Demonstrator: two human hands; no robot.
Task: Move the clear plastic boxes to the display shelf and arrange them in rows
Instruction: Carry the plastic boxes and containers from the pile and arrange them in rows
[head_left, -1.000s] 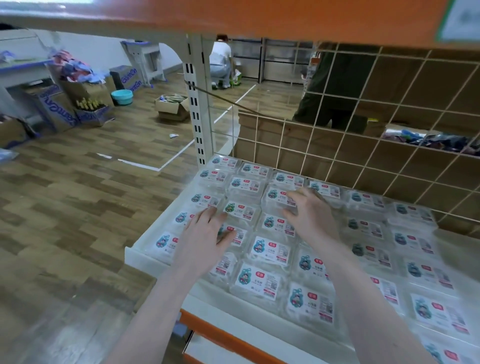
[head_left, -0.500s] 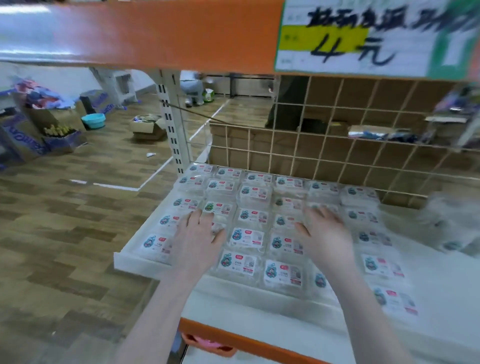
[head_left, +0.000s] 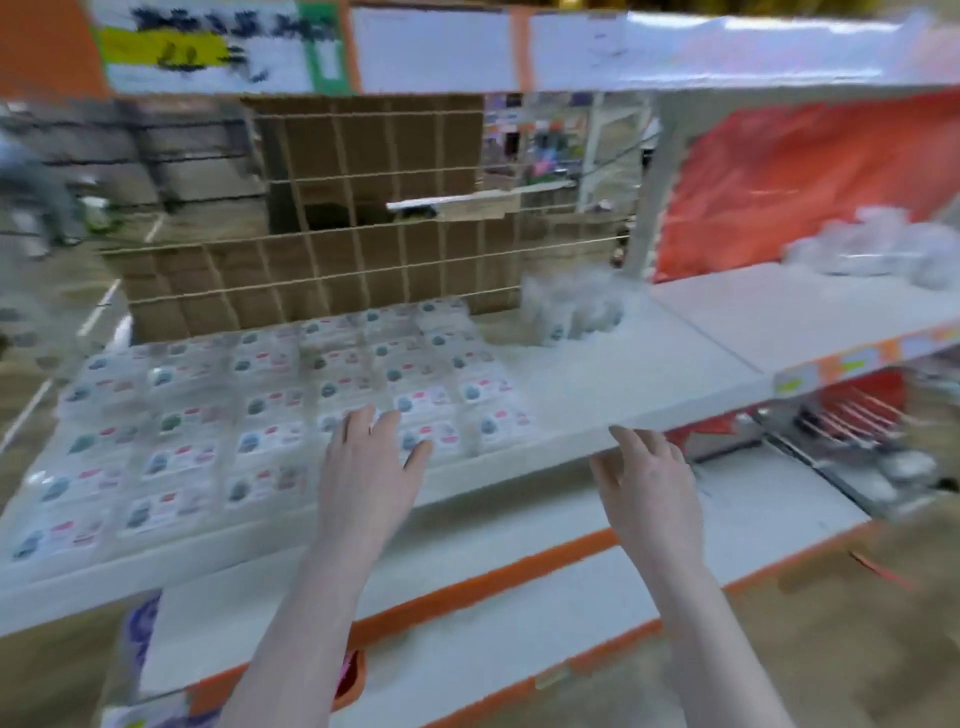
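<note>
Two empty hands, my left hand (head_left: 370, 470) spread over the front clear plastic boxes (head_left: 270, 410) rowed on the display shelf (head_left: 613, 384), my right hand (head_left: 647, 486) relaxed, fingers apart, at the shelf's front edge, contact unclear in blur.

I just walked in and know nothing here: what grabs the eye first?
Rows of clear plastic boxes with labels cover the left of the white display shelf. Two bare hands reach in, the left hand over the boxes. A bright orange sheet hangs at the right.
</note>
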